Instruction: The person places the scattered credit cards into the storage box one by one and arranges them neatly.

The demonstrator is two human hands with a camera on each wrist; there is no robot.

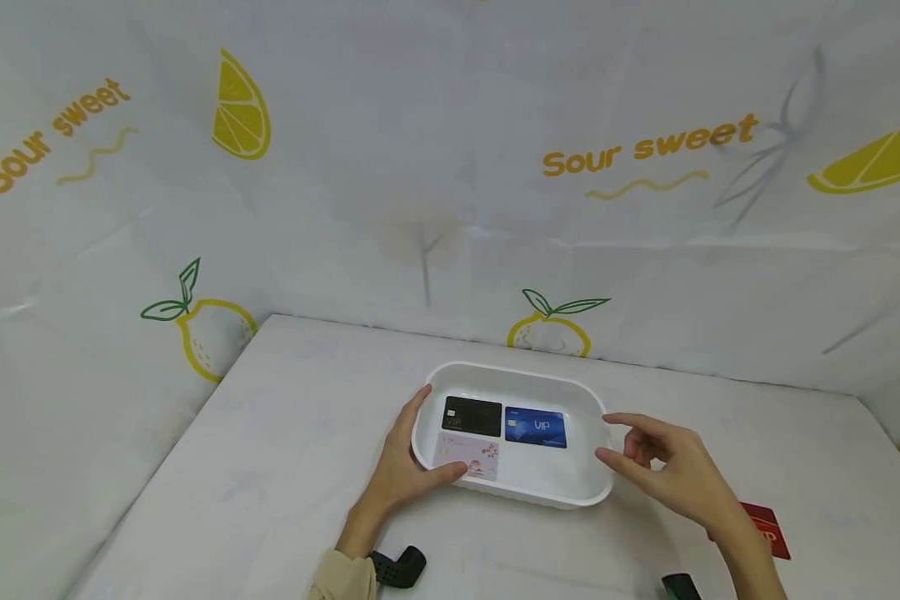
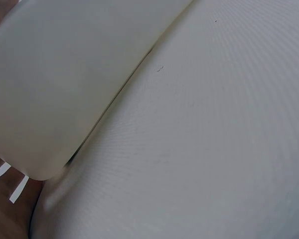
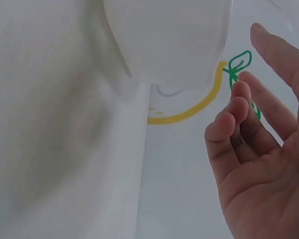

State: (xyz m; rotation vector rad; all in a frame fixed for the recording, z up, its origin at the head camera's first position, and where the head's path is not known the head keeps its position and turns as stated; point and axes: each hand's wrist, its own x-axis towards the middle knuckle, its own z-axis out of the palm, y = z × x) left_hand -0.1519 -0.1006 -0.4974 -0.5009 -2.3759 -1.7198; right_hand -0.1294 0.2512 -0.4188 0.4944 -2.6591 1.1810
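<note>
My left hand (image 1: 402,477) grips the left end of a white plastic tray (image 1: 528,492), thumb over the front rim and fingers along the left side. In the left wrist view the tray's outer wall (image 2: 84,64) fills the upper left. Inside lie a black VIP card (image 1: 472,416), a blue VIP card (image 1: 536,427) beside it and a pink card (image 1: 468,454) in front, partly covered by my left thumb. My right hand (image 1: 667,467) is at the tray's right end, thumb and index finger spread, other fingers bent; the right wrist view shows nothing in it.
A red card (image 1: 771,530) lies on the white table (image 1: 255,500), partly hidden behind my right forearm. Black wrist devices show by my left wrist (image 1: 399,568) and at the bottom edge (image 1: 680,587). Behind the table hangs a lemon-printed cloth (image 1: 390,167).
</note>
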